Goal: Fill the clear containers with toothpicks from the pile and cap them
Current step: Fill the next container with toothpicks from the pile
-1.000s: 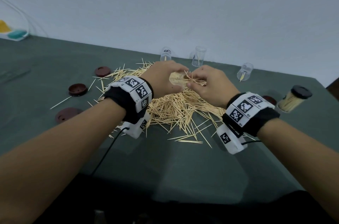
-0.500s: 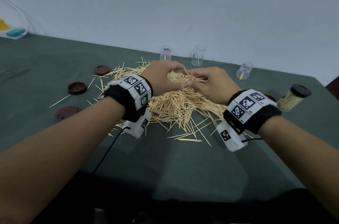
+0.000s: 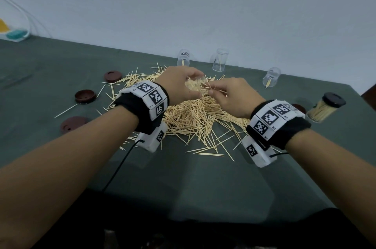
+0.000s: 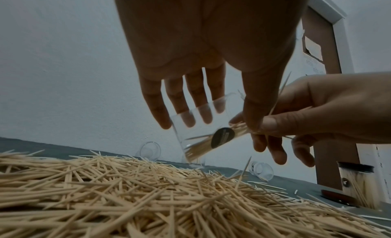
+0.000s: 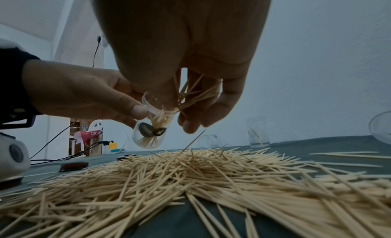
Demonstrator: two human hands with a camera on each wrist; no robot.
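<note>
Left hand grasps a tilted clear container above the pile; right hand pinches a toothpick bundle at its mouth. Toothpicks look light, stiff and slippery; best pinched mid-length, aligned.

Toothpick pile: pale tan. Tabletop: dark grey-green. Lids: dark reddish-brown. Held container: clear w/ black oval stickers. Filled container: black cap. Wristbands: black, w/ white blocks in b&w square-code patterns. Wall: pale blue-grey.
</note>
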